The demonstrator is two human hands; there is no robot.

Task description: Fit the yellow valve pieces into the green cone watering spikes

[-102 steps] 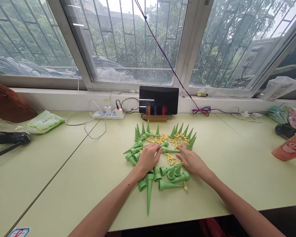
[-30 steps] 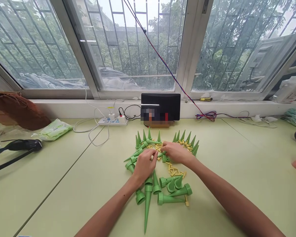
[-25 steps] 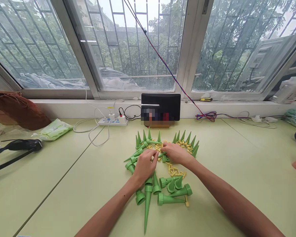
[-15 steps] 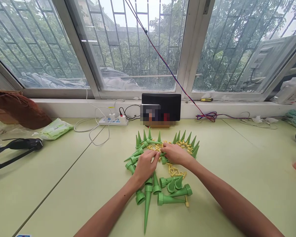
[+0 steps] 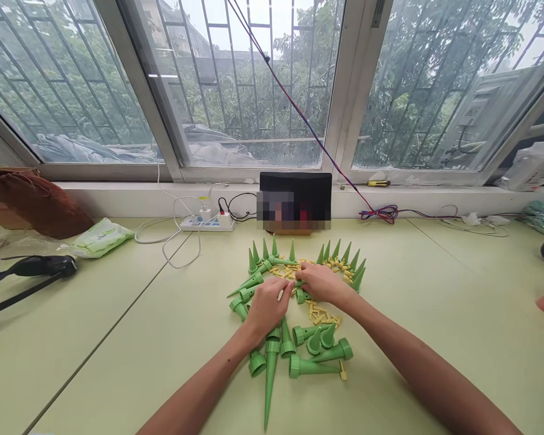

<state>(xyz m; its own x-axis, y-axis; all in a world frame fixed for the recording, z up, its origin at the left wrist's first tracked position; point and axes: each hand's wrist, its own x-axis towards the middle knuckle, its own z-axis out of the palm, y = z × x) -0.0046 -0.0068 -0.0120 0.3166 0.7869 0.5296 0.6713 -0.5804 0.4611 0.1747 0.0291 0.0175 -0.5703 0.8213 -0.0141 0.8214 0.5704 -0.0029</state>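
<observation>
Over the middle of the pile my left hand (image 5: 268,304) is closed in a pinch, its fingertips close to those of my right hand (image 5: 321,281). Curled fingers of my right hand grip a green plant-watering spike (image 5: 298,283), mostly hidden by the hand. What the left fingertips pinch is too small to make out. Beneath and around both hands lie several hollow green spikes (image 5: 315,367) with wide ribbed collars. Small yellow T-shaped valves (image 5: 320,314) are scattered between them. At the back right, several spikes (image 5: 338,249) stand upright in an arc around more yellow valves (image 5: 340,266).
A dark screen (image 5: 295,187) stands against the window ledge. To its left are a power strip (image 5: 208,223) and loose white cable (image 5: 172,241). A green-white packet (image 5: 102,237) and black glasses-like item (image 5: 45,266) lie at left; bundled wires (image 5: 379,213) lie back right.
Both hands keep nearly the same place and grip. The view has shifted very slightly; the spikes and valves lie as before.
</observation>
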